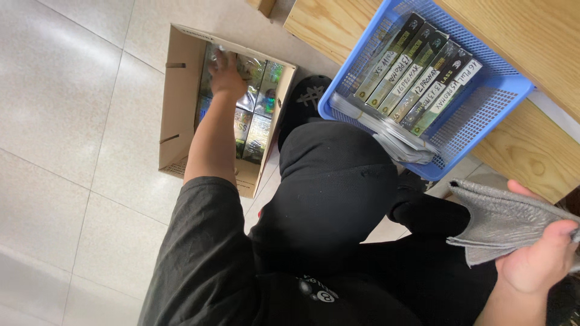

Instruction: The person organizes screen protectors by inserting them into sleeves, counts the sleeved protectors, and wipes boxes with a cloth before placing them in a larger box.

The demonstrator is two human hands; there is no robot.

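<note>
Inside cardboard box (181,90), left hand (226,75) fingers grip packet; right hand (538,259) fingers pinch grey cloth (501,220)

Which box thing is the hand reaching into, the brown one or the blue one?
The brown cardboard box on the floor. The left hand is inside it, on the shiny packs. The blue basket sits on the wooden surface, with no hand in it.

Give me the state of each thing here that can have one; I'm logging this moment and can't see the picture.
cardboard box: open, on the floor, packed with flat packets.
blue basket: on the wooden surface, holding a row of slim boxes on edge.
grey cloth: folded, gripped in the right hand.
left hand: reaching into the cardboard box, on the packets; grip unclear.
</note>
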